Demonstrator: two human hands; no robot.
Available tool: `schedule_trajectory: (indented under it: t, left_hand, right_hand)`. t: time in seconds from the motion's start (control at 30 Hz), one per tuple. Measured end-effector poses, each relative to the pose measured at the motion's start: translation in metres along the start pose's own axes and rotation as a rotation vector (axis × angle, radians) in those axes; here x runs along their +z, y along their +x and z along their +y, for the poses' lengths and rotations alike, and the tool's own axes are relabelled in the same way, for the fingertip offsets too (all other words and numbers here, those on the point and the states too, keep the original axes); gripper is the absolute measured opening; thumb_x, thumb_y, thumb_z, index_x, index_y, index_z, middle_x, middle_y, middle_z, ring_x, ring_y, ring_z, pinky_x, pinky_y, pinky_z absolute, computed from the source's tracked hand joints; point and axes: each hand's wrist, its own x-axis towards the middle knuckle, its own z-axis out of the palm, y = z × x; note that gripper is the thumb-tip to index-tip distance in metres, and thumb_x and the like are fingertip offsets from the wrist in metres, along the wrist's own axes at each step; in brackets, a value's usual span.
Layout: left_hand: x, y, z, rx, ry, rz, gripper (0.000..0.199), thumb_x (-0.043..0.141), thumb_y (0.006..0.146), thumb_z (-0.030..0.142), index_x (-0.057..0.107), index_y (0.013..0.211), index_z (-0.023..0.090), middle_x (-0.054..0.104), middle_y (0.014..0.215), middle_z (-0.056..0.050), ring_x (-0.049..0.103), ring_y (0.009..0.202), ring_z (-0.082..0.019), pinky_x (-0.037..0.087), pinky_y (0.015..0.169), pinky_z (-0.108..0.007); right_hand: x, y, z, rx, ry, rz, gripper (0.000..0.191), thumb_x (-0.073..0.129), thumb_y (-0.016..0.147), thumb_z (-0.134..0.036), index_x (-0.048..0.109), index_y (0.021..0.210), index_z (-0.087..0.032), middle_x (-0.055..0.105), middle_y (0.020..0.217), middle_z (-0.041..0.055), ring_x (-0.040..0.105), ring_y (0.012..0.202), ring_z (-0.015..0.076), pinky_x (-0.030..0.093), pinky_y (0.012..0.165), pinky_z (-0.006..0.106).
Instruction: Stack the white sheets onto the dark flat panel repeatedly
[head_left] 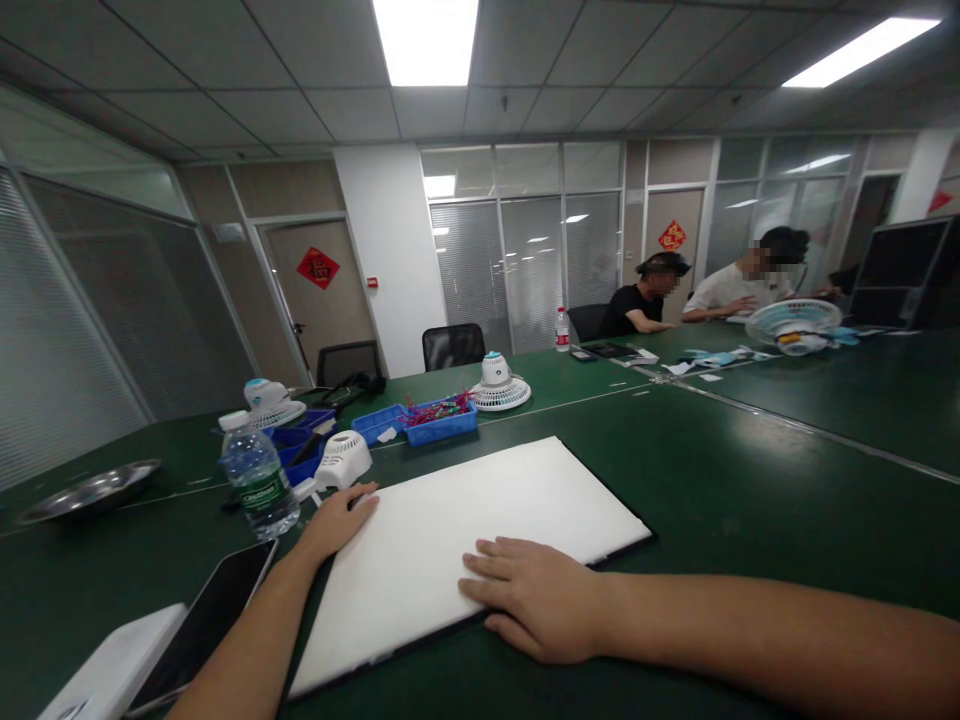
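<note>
A flat white panel with a thin black edge (450, 510) lies at a slant on the green table in front of me. My right hand (532, 595) rests palm down on its near edge, with the fingers stretched across the white surface. At the panel's left edge, my left hand (341, 522) touches the border, its fingers extended toward the far left corner and the thumb partly hidden. Just beyond that hand sits a white plastic fan housing (343, 460). A water bottle with a green label (259, 480) stands to its left.
Left of my forearm lie a dark-screened phone (214, 615) and a white box (112, 665). A metal dish (94, 492) is farther left. Beyond the panel are a blue tray of wires (442, 428) and a white fan part (499, 390). Two people sit at the far right.
</note>
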Motion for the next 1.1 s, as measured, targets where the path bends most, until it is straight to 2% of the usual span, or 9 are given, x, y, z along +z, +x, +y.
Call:
schedule_trajectory:
  t: [0.17, 0.33, 0.47, 0.6, 0.7, 0.77, 0.83, 0.97, 1.1]
  left_hand:
    - [0.000, 0.000, 0.000, 0.001, 0.020, 0.016, 0.066, 0.048, 0.082, 0.060, 0.066, 0.126, 0.015, 0.062, 0.139, -0.011, 0.052, 0.133, -0.030, 0.035, 0.113, -0.040]
    - [0.000, 0.000, 0.000, -0.028, 0.039, 0.044, 0.066, 0.047, 0.081, 0.059, 0.066, 0.126, 0.015, 0.060, 0.140, -0.013, 0.054, 0.131, -0.031, 0.037, 0.111, -0.040]
    - [0.000, -0.001, 0.004, -0.033, 0.039, 0.039, 0.061, 0.048, 0.080, 0.058, 0.068, 0.121, 0.018, 0.063, 0.138, -0.011, 0.055, 0.129, -0.030, 0.039, 0.109, -0.037]
    - [-0.002, -0.004, 0.009, -0.048, 0.039, 0.036, 0.059, 0.049, 0.079, 0.056, 0.068, 0.121, 0.019, 0.063, 0.137, -0.009, 0.057, 0.128, -0.030, 0.039, 0.109, -0.038]
    - [-0.003, -0.005, 0.011, -0.054, 0.034, 0.027, 0.059, 0.049, 0.079, 0.054, 0.068, 0.123, 0.019, 0.064, 0.136, -0.009, 0.058, 0.127, -0.030, 0.038, 0.110, -0.039]
    - [-0.004, -0.005, 0.012, -0.055, 0.027, 0.021, 0.060, 0.049, 0.079, 0.053, 0.068, 0.124, 0.018, 0.064, 0.137, -0.008, 0.058, 0.127, -0.030, 0.038, 0.110, -0.039]
    - [-0.005, -0.005, 0.013, -0.057, 0.017, 0.019, 0.061, 0.049, 0.078, 0.053, 0.068, 0.124, 0.017, 0.063, 0.137, -0.009, 0.057, 0.127, -0.030, 0.038, 0.110, -0.040]
    - [-0.007, -0.003, 0.010, -0.056, -0.021, 0.015, 0.062, 0.049, 0.078, 0.057, 0.069, 0.121, 0.017, 0.064, 0.136, -0.009, 0.057, 0.127, -0.031, 0.039, 0.110, -0.040]
    - [-0.012, -0.002, 0.005, -0.053, -0.084, 0.007, 0.066, 0.032, 0.087, 0.061, 0.074, 0.113, 0.018, 0.067, 0.131, -0.009, 0.057, 0.128, -0.030, 0.036, 0.113, -0.042]
  right_hand:
    - [-0.003, 0.001, -0.004, -0.016, 0.002, -0.022, 0.051, 0.040, 0.099, -0.035, 0.044, 0.147, -0.017, 0.044, 0.152, 0.0146, 0.039, 0.141, 0.0299, 0.030, 0.118, 0.047]
    - [-0.005, 0.001, -0.003, 0.019, 0.096, -0.035, 0.054, 0.046, 0.097, -0.037, 0.043, 0.148, -0.021, 0.041, 0.154, 0.0118, 0.034, 0.144, 0.0296, 0.028, 0.118, 0.048]
    - [-0.003, 0.001, 0.003, 0.059, 0.145, -0.028, 0.056, 0.050, 0.096, -0.045, 0.046, 0.147, -0.023, 0.043, 0.153, 0.0115, 0.036, 0.143, 0.0280, 0.031, 0.117, 0.047]
    - [0.002, 0.002, 0.013, 0.125, 0.047, 0.068, 0.061, 0.054, 0.092, -0.058, 0.054, 0.140, -0.021, 0.052, 0.146, 0.0129, 0.045, 0.136, 0.0295, 0.035, 0.113, 0.047]
    - [0.005, 0.001, 0.022, -0.052, -0.113, 0.180, 0.051, 0.053, 0.093, -0.058, 0.061, 0.129, -0.022, 0.062, 0.134, 0.0091, 0.053, 0.129, 0.0251, 0.036, 0.111, 0.046]
    - [0.005, 0.002, 0.025, -0.246, -0.247, 0.253, 0.037, 0.051, 0.097, -0.049, 0.065, 0.118, -0.023, 0.068, 0.126, 0.0053, 0.057, 0.123, 0.0213, 0.036, 0.111, 0.044]
    - [0.003, 0.003, 0.024, -0.378, -0.371, 0.313, 0.024, 0.051, 0.098, -0.038, 0.066, 0.110, -0.023, 0.070, 0.122, 0.0022, 0.059, 0.118, 0.0190, 0.037, 0.110, 0.042]
    - [-0.003, 0.007, 0.016, -0.476, -0.515, 0.395, 0.015, 0.053, 0.096, -0.027, 0.068, 0.095, -0.024, 0.070, 0.121, -0.0006, 0.062, 0.111, 0.0184, 0.042, 0.104, 0.041]
    - [-0.010, 0.009, 0.019, -0.546, -0.571, 0.454, 0.014, 0.055, 0.093, -0.026, 0.068, 0.091, -0.022, 0.068, 0.125, 0.0027, 0.064, 0.107, 0.0207, 0.052, 0.089, 0.038]
